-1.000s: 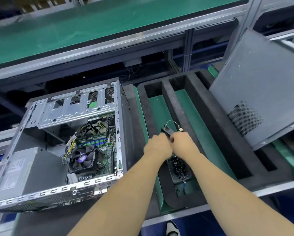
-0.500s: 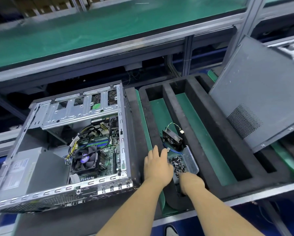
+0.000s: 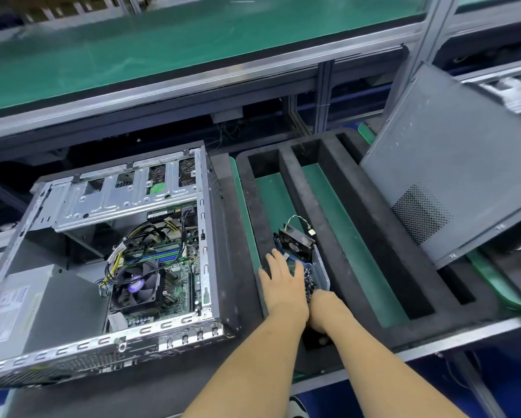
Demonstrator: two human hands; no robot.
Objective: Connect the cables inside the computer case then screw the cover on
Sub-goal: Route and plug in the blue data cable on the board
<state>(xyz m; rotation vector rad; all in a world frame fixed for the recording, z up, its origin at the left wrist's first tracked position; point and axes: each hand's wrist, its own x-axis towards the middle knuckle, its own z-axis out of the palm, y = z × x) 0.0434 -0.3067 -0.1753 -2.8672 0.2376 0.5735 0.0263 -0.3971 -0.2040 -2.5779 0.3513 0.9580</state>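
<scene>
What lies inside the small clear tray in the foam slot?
The clear tray holds small dark screws. The left hand and right hand cover its near part.

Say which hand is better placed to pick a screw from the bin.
Right. The right hand is curled at the screws in the bin; the left hand lies flat beside it.

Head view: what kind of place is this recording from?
Probably a computer assembly line: an open grey metal computer case, a slotted black foam tray and a long green-matted aluminium-framed workbench.
</scene>
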